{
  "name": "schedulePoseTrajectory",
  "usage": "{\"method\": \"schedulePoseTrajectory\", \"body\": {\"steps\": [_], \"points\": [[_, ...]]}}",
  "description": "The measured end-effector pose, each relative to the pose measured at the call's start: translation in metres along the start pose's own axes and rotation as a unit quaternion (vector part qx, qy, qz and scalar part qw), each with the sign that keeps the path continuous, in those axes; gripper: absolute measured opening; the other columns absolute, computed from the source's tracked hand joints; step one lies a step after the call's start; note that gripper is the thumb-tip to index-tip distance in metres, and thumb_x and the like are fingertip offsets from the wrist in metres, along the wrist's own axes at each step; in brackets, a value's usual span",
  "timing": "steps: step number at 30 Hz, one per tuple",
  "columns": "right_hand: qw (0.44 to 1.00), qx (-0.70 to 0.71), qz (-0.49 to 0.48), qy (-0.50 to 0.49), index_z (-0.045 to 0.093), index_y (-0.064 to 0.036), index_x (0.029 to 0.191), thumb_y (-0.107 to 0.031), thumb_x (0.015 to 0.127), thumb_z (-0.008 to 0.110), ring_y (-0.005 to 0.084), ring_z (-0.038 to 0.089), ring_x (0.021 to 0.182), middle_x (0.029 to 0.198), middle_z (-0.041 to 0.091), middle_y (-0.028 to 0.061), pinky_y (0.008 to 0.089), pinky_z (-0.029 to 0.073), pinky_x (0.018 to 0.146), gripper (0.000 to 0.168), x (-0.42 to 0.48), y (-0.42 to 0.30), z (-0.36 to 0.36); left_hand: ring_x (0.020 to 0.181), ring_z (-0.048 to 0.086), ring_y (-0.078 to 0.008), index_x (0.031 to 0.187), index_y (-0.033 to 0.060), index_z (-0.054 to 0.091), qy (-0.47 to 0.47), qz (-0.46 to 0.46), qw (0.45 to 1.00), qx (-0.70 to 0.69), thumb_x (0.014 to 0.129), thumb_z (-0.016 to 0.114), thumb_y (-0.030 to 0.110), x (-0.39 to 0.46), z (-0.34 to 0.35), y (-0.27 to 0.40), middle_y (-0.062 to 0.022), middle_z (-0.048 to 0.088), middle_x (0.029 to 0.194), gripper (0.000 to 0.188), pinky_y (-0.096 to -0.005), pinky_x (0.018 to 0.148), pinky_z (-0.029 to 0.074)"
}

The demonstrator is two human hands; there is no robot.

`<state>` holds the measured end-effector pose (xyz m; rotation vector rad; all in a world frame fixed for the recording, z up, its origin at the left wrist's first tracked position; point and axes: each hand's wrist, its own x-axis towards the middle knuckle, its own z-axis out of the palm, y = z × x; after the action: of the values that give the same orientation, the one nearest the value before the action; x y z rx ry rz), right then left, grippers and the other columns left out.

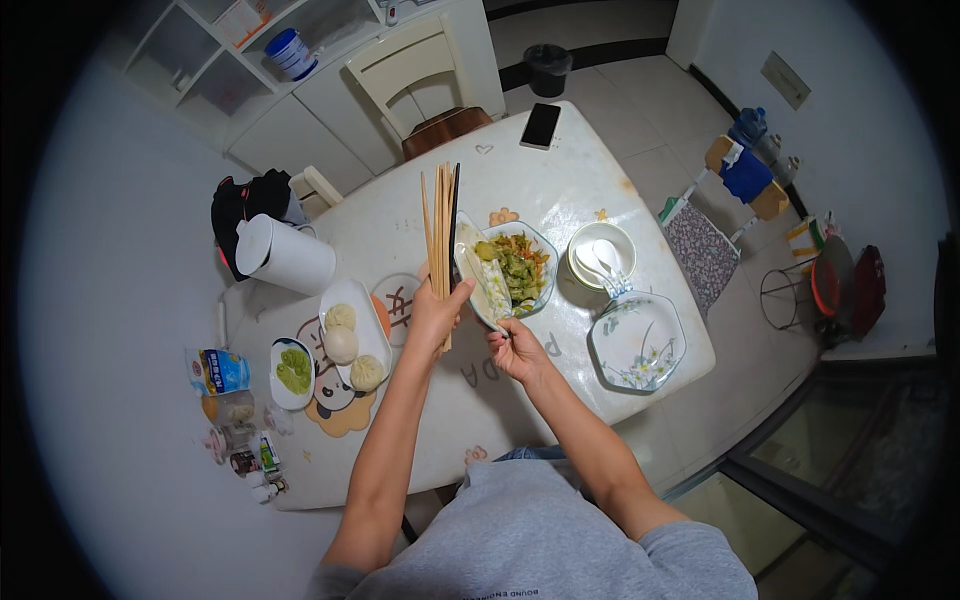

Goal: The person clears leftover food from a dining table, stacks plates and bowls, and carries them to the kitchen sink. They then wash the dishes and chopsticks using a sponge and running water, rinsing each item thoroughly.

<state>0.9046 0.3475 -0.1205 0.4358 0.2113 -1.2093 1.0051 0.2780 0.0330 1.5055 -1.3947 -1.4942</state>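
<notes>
My left hand (436,315) grips a bundle of chopsticks (439,225), mostly light wood with a black one at the right side. In my right hand (517,351) is the near edge of a tilted plate with a floral pattern (480,274), which a finger or thumb of my left hand appears to touch. Just behind that plate lies a bowl of cooked vegetables (525,270), partly hidden by it. Stacked bowls (634,255) with white spoons (606,256) inside stand to the right, above a floral plate (637,341).
Left of my hands are a white tray of buns (379,319), a small dish of green slices (292,369) and a white jug (289,255). Jars and packets line the wall side. A phone (541,126) lies at the far edge, near a chair (409,67).
</notes>
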Motion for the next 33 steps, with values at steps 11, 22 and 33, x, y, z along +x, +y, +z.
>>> {"method": "schedulePoseTrajectory", "body": {"steps": [11,22,33], "points": [[0.999,0.015,-0.004,0.029,0.045,-0.001,0.095,-0.006,0.079,0.048,0.0115,0.047,0.049,0.068,0.052,0.0063,0.0192,0.042,0.041,0.017,-0.005,0.01,0.006,0.04,0.04,-0.0055,0.075,0.0038,0.049,-0.02,0.022,0.999,0.029,0.076,0.063,0.02,-0.001,0.005,0.003,0.0019,0.047,0.057,0.021,-0.0207,0.035,0.032],[0.999,0.012,-0.014,0.033,0.045,-0.001,0.093,-0.007,0.079,0.047,0.0117,0.046,0.049,0.066,0.051,0.0061,0.0196,0.042,0.041,0.016,-0.01,0.018,0.008,0.041,0.04,-0.0053,0.076,0.0044,0.049,-0.029,0.001,0.999,0.041,0.076,0.063,0.021,-0.002,0.0,0.002,0.0015,0.047,0.058,0.022,-0.0202,0.035,0.033],[1.0,0.002,0.016,0.013,0.045,0.001,0.099,-0.008,0.081,0.046,0.0118,0.049,0.052,0.071,0.054,0.0074,0.0197,0.043,0.043,0.02,-0.005,0.013,-0.001,0.041,0.039,-0.0045,0.077,0.0048,0.049,-0.023,0.003,1.0,0.008,0.075,0.064,0.022,-0.009,-0.007,-0.002,0.0021,0.046,0.057,0.023,-0.0191,0.036,0.033]]}}
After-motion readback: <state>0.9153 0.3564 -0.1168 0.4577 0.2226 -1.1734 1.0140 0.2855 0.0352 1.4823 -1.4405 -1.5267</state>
